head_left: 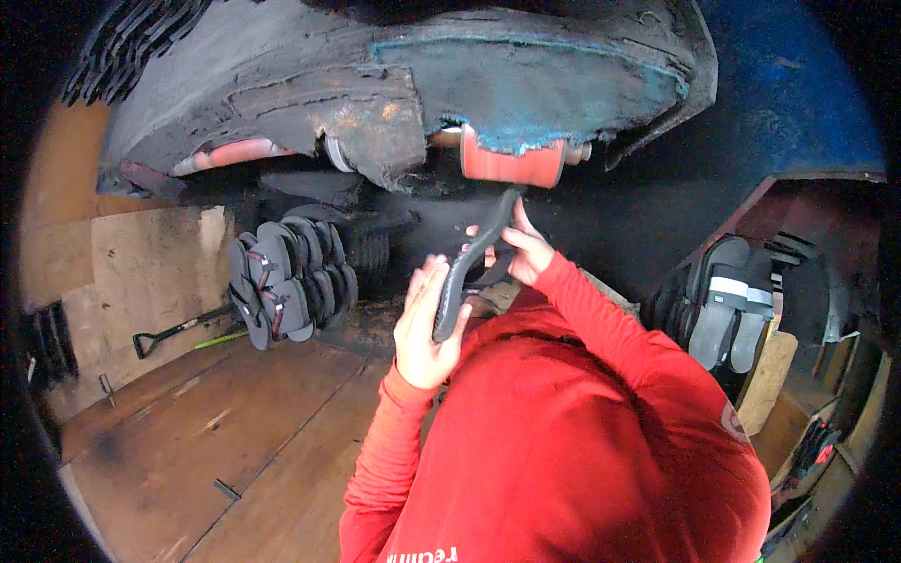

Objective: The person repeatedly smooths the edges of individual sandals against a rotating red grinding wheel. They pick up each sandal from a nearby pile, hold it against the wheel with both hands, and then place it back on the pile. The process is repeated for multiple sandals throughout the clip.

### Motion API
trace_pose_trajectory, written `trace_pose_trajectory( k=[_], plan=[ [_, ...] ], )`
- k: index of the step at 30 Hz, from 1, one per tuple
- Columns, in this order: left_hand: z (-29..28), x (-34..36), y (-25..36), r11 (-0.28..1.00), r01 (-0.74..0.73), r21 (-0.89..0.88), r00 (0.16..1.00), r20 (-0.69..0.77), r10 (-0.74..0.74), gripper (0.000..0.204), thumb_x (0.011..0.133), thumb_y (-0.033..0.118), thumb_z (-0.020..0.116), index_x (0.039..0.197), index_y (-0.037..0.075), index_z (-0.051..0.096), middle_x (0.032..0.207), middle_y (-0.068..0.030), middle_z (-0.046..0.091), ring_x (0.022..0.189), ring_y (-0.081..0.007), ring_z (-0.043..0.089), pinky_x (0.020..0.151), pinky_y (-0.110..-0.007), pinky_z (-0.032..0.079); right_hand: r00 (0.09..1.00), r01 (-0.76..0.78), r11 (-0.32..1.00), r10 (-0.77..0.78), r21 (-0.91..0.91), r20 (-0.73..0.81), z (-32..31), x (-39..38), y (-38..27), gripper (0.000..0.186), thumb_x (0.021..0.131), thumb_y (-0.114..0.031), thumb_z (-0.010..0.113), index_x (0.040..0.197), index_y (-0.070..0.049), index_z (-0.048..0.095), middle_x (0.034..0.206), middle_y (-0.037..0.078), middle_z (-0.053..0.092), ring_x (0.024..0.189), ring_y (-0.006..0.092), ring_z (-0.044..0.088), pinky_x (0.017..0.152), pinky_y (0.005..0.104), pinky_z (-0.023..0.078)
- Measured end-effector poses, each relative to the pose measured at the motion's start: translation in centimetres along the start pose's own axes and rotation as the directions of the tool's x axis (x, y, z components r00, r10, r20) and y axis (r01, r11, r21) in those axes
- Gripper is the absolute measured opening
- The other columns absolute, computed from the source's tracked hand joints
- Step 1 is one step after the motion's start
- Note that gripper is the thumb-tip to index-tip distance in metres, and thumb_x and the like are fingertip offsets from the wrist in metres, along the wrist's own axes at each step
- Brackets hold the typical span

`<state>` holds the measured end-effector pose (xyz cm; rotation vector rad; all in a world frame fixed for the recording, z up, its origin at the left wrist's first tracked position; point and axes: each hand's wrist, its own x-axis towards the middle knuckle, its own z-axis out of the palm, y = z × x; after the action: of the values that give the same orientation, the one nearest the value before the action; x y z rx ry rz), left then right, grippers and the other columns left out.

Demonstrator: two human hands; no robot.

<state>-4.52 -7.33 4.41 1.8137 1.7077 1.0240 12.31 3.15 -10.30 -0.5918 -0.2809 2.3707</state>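
Note:
A dark grey sandal (460,280) is held on edge between my two hands, its sole's side edge facing up. My left hand (424,328) grips the end nearer to me, its thumb on one side and its fingers along the other. Farther forward, my right hand (527,246) pinches the other half, with some fingers hidden behind the sandal. The far tip is right beneath an orange-red sanding drum (511,167); whether they touch I cannot tell. A dark strap loop shows beside the sole.
A dusty machine hood (554,89) overhangs the drum, and a second reddish roller (235,155) sits at its left. Several grey flip-flops (291,272) stand stacked at the left. More sandals (732,305) lean at the right. A black-handled tool (178,330) lies on the brown floor (272,422).

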Motion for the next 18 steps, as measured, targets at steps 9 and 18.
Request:
trace_pose_trajectory(
  k=[9, 18],
  plan=[
    [2.5, 7.8, 2.1, 0.990, -0.061, 0.124, 0.996, -0.060, 0.069, 0.043, 0.093, 0.010, 0.067, 0.132, -0.004, 0.056, 0.121, -0.0245, 0.066, 0.111, -0.0363, 0.068, 0.095, -0.040, 0.052, 0.998, -0.029, 0.999, 0.027, 0.023, 0.059, -2.7, 3.6, -3.9, 0.047, 0.096, -0.016, 0.066, 0.139, -0.009, 0.050, 0.131, 0.011, 0.062, 0.116, 0.0277, 0.064, 0.096, 0.0514, 0.055],
    [2.0, 7.9, 3.6, 0.986, 0.072, 0.150, 0.997, -0.042, -0.067, 0.034, 0.093, 0.007, 0.064, 0.125, -0.005, 0.061, 0.106, -0.0233, 0.072, 0.099, -0.0301, 0.073, 0.086, -0.036, 0.055, 0.992, -0.073, 0.997, 0.068, -0.039, -0.104, 0.1, 1.3, -5.6, 0.054, 0.093, -0.020, 0.072, 0.138, -0.016, 0.043, 0.127, 0.008, 0.063, 0.105, 0.0272, 0.069, 0.080, 0.0483, 0.062]
  ],
)
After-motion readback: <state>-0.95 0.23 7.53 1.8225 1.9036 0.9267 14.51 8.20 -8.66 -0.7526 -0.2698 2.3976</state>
